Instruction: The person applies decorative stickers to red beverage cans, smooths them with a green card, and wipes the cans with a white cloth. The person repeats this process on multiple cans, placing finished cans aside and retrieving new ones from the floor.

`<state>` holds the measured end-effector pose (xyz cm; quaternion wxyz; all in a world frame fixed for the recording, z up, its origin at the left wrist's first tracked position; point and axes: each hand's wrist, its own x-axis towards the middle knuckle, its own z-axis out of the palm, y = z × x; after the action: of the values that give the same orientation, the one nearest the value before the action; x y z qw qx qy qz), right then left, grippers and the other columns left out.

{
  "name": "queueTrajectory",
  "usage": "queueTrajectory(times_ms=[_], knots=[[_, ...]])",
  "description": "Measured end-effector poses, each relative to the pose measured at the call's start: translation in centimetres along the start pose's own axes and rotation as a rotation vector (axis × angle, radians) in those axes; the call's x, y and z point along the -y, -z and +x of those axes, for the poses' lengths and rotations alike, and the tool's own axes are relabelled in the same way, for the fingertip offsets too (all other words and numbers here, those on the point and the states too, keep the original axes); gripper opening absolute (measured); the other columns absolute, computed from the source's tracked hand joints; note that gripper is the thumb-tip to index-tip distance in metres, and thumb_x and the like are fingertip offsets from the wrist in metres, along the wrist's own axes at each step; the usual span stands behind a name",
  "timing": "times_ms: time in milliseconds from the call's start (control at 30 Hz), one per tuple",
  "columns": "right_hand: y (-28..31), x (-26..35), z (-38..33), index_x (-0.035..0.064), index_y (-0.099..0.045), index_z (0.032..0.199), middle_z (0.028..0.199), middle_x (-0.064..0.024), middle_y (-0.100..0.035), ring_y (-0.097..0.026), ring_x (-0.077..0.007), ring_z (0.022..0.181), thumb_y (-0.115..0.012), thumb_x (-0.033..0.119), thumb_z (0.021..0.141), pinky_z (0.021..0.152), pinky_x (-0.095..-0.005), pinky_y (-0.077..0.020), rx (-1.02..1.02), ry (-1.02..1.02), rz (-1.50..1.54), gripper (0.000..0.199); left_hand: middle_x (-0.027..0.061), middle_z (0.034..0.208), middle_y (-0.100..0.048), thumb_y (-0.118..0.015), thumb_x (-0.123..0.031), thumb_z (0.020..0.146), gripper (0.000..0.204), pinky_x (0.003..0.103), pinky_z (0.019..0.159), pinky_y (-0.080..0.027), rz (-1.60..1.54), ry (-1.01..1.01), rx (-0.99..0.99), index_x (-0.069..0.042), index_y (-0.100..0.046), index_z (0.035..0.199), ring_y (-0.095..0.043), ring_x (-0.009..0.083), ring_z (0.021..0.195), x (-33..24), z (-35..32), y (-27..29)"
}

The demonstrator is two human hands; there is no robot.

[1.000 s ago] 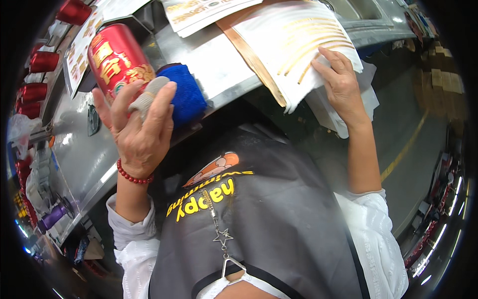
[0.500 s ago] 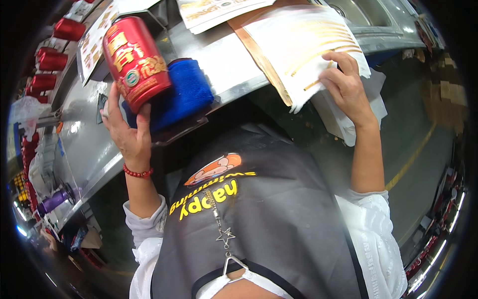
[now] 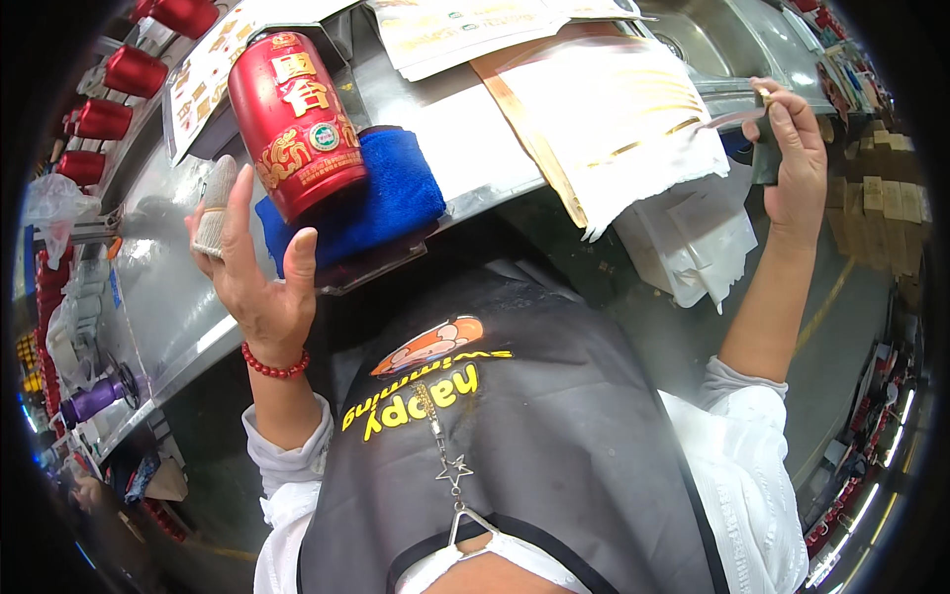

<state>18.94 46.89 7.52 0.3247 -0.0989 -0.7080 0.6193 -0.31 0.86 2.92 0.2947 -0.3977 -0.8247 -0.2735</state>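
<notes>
A red bottle [image 3: 287,109] with gold markings and a gold dragon pattern lies tilted on a folded blue towel [image 3: 404,188] at the metal table's edge. My left hand [image 3: 259,287] is just below the bottle's near end, fingers spread and holding nothing. One of its fingers wears a grey cloth finger cover [image 3: 214,208]. To the right, my right hand [image 3: 798,168] pinches the end of a thin, pale strip [image 3: 732,118]. That strip stretches back toward a white sheet [image 3: 633,124], where several gold strips lie in curved rows.
Under the white sheet is a brown board [image 3: 534,144]. Printed sheets [image 3: 465,30] lie at the far side, near a metal sink [image 3: 708,40]. Several red bottles [image 3: 136,71] stand at the left. White papers [image 3: 683,238] hang below the table edge.
My left hand has come off the bottle and opened. My right hand has moved right and up, away from the white sheet, drawing the thin strip along. The bottle has turned slightly.
</notes>
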Motion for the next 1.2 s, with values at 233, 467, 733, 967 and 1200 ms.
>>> queueTrajectory(times_ms=[233, 467, 733, 967, 1200], knots=[[-1.7, 0.4, 2.6, 0.0004, -0.066, 0.113, 0.124, -0.0085, -0.066, -0.053, -0.0111, 0.083, -0.059, 0.014, 0.103, 0.081, -0.0240, -0.0458, 0.035, 0.040, -0.129, 0.018, 0.0198, 0.127, -0.065, -0.071, -0.022, 0.094, 0.031, 0.046, 0.113, -0.033, -0.295, 0.044, -0.004, -0.006, -0.070, 0.121, -0.051, 0.0396, 0.125, -4.5, 2.2, -0.5], [-2.0, 0.2, 2.4, -0.0018, -0.065, 0.111, 0.125, -0.0163, -0.065, -0.059, -0.0186, 0.108, -0.055, 0.013, 0.105, 0.080, -0.0282, -0.0483, 0.081, -0.032, 0.077, 0.019, 0.0108, 0.088, -0.070, -0.062, -0.016, 0.094, 0.018, 0.035, 0.096, -0.042, -1.012, 0.181, 0.366, -0.002, -0.070, 0.102, -0.063, 0.0243, 0.083, -11.7, 8.0, -8.5], [-1.2, 0.4, 2.2, -0.0028, -0.064, 0.111, 0.125, -0.0188, -0.064, -0.054, -0.0301, 0.127, -0.052, 0.013, 0.105, 0.081, -0.0349, -0.0490, 0.183, 0.001, 0.274, 0.020, -0.0036, 0.084, -0.055, -0.066, -0.025, 0.097, 0.025, 0.021, 0.064, -0.042, -1.226, 0.543, 0.810, -0.005, -0.067, 0.112, -0.049, 0.0030, 0.076, -18.3, 11.2, -17.0], [-0.7, -0.8, 1.4, -0.0004, -0.062, 0.111, 0.123, -0.0161, -0.063, -0.054, -0.0297, 0.127, -0.052, 0.016, 0.106, 0.081, -0.0363, -0.0509, 0.161, -0.061, 0.390, 0.020, -0.0023, 0.090, -0.062, -0.065, -0.022, 0.097, 0.019, 0.021, 0.073, -0.046, -1.197, 0.362, 0.741, -0.004, -0.064, 0.105, -0.055, 0.0040, 0.083, -18.5, 10.1, -19.0], [-0.9, -2.0, 1.2, 0.0043, -0.061, 0.106, 0.119, -0.0125, -0.062, -0.051, -0.0269, 0.127, -0.056, 0.022, 0.105, 0.082, -0.0399, -0.0536, 0.149, -0.134, 0.634, 0.018, 0.0130, 0.087, -0.068, -0.068, -0.018, 0.088, 0.018, 0.036, 0.073, -0.054, -1.113, 0.348, 0.590, -0.002, -0.062, 0.093, -0.068, 0.0244, 0.079, -20.4, 9.9, -18.9]])
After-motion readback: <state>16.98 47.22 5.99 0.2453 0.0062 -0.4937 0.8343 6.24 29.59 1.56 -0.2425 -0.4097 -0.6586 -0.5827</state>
